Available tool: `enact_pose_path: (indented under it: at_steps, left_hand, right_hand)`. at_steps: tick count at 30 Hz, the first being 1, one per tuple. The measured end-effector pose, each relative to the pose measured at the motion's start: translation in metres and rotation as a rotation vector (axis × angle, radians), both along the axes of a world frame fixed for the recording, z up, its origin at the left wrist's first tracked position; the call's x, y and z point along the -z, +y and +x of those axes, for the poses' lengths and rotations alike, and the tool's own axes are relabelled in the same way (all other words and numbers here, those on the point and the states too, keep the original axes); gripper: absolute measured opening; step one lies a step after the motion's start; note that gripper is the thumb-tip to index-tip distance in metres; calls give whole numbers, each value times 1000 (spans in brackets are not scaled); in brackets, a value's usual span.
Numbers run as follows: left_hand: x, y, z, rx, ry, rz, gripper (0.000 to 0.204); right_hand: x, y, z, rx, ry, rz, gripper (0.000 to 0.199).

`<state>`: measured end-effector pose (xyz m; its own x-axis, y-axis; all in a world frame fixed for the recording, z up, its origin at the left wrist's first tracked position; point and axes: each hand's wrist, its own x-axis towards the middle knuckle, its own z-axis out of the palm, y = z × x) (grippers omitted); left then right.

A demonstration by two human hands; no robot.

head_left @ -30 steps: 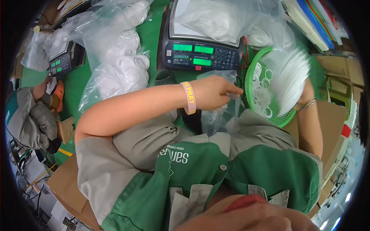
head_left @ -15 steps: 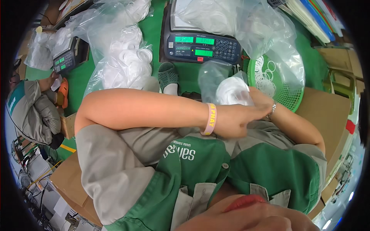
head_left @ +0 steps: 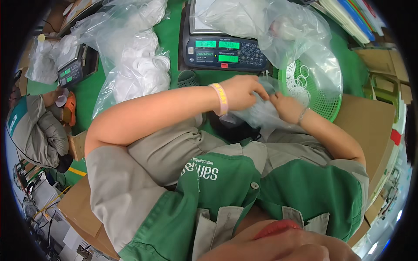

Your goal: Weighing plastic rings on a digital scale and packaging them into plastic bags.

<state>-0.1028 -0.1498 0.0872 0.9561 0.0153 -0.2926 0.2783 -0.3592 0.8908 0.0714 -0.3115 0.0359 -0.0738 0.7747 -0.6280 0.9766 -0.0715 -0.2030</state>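
Observation:
A small clear plastic bag (head_left: pixel 261 114) is between my two hands, over my lap. My left hand (head_left: pixel 241 92), with a pink band at the wrist, has bent fingers closed at the bag's upper edge. My right hand (head_left: pixel 287 108), with a thin bracelet, pinches the bag's upper part from the other side. The contents of this bag are blurred. Just beyond my right hand is a green mesh basket (head_left: pixel 324 102) with loose white rings (head_left: pixel 299 87) inside. A large clear bag (head_left: pixel 300 37) drapes over the basket's far side.
A counting scale (head_left: pixel 226 53) with lit green displays stands ahead, partly under a clear bag. At left lies a big bag of white rings (head_left: pixel 146 69). Another person (head_left: pixel 37 130) sits far left by a second scale (head_left: pixel 72 69). A cardboard box (head_left: pixel 363 126) is at right.
My left hand has moved up and away from me, from in front of my right wrist to the bag's edge. White rings visible in the small bag earlier no longer show clearly.

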Motion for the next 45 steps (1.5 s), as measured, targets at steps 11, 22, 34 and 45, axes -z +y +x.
enact_pose_path:
  at_steps: [11, 22, 34, 45]
  left_hand:
    - [5, 4, 25, -113, 201, -566, 44]
    - [3, 8, 23, 184, 234, 72, 36]
    - [43, 10, 17, -78, 436, -306, 63]
    - [49, 20, 12, 69, 173, -65, 64]
  right_hand:
    - [5, 15, -17, 176, 671, -71, 29]
    - [-7, 23, 3, 150, 244, -44, 35]
    - [43, 9, -17, 638, 742, -241, 41]
    - [-8, 17, 24, 891, 814, -114, 28]
